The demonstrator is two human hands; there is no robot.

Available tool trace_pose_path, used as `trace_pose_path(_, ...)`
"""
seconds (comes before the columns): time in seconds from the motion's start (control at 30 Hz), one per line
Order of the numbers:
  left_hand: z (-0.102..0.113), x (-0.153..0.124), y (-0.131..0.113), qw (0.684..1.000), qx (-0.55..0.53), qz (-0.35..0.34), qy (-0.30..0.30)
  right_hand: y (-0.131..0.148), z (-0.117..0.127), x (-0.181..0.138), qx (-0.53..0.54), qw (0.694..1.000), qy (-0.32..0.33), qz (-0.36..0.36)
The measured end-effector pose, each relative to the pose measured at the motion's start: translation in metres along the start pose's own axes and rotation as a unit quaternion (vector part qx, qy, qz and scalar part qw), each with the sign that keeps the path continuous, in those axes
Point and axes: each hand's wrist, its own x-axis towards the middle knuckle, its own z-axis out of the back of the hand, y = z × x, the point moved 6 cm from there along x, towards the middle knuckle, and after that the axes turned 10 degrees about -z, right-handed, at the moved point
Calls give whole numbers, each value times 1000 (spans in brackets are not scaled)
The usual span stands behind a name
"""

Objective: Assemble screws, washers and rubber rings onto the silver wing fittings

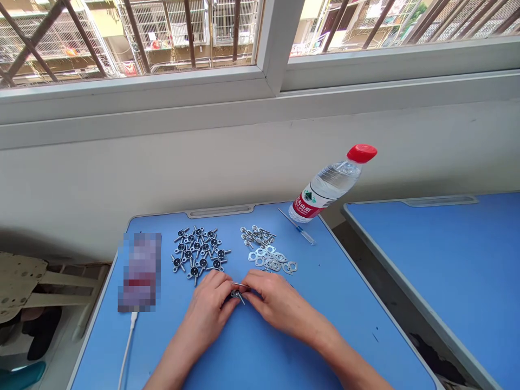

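Note:
Close together at the near middle of the blue table, both hands are at one small metal part with screws [237, 295]. My left hand [212, 300] pinches it between thumb and fingers. My right hand [273, 300] is closed at its right side, fingertips on a thin silvery piece that spans the gap; its exact kind is hard to make out. Just beyond the left hand lie several finished-looking black-centred metal parts with screws [197, 247]. Past the right hand are a pile of loose screws [258, 236] and several flat metal plates with holes [276, 260].
A water bottle [331, 187] with a red cap stands at the table's far right corner, beside a thin screwdriver [298, 227]. At left lies a blurred phone-like object [140, 271] with a white cable [129, 341]. A second blue table [455, 260] is across a gap.

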Motion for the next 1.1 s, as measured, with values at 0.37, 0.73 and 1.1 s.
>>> trace_pose_path(0.37,0,-1,-1,1000,-1,-1,2,2,-3,0,-17,1000,-4,16)
trace_pose_path(0.73,0,-1,0,1000,3,-2,7,-1,0,3,-24,999,-37,17)
trace_pose_path(1.1,1,1,-1,1000,5,-6,2,3,0,-1,-42,997,-46,36)
